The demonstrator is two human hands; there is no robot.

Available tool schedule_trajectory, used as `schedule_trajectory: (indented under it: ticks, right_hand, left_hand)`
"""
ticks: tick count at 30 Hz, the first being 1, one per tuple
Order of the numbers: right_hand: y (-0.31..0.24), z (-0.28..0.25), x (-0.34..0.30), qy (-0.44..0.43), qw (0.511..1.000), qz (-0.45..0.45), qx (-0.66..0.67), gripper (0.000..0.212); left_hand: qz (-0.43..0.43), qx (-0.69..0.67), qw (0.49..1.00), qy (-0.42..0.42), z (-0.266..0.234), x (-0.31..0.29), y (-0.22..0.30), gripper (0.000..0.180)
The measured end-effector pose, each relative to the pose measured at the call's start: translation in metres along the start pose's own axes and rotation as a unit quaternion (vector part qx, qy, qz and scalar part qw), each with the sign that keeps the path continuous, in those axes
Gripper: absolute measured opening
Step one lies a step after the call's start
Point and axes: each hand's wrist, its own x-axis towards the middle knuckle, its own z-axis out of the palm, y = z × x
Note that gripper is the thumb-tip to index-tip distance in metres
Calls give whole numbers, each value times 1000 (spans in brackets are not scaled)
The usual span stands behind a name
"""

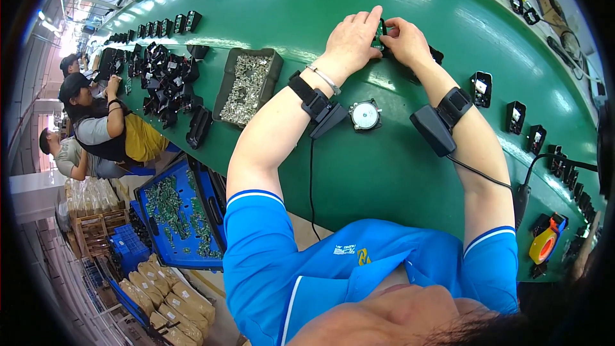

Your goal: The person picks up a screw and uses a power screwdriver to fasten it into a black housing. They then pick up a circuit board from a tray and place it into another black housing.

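Observation:
Over the green table, my two hands meet at a small green circuit board with a dark edge (378, 36). My left hand (351, 40) grips its left side, with the thumb below and the index finger stretched along the top. From the other side, the fingertips of my right hand (407, 41) are pinched on it. Much of the board is hidden by my fingers. A black part (437, 56) shows partly behind my right hand. Closer to me on the table lies a round device with a white disc face (366, 116).
A dark bin (276, 67) of small metal parts stands left of my forearm, beside a heap of black housings (168, 77). Open black housings (482, 88) line the right side, near a tape dispenser (544, 243). A blue crate (198, 259) holds circuit boards. Co-workers (96, 109) sit at left.

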Motion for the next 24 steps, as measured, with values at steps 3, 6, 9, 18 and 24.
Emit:
schedule_trajectory:
  ticks: [3, 6, 9, 18, 24]
  right_hand:
    - [-1, -1, 3, -9, 1000, -2, -17, 34]
    - [-2, -2, 6, -17, 999, -5, -29, 32]
    - [2, -2, 10, -20, 999, -7, -40, 30]
    - [2, 1, 10, -26, 999, 1, -48, 29]
    - [1, 1, 12, -20, 998, -2, -51, 29]
  left_hand:
    - [-4, -6, 1000, -2, 3, 0, -5, 78]
    - [16, -9, 1000, 3, 5, -1, -8, 79]
    - [-13, -20, 1000, 8, 2, -2, -7, 76]
    - [-149, -197, 969, -10, 7, 6, -25, 47]
    - [-206, -187, 961, -4, 16, 12, -22, 40]
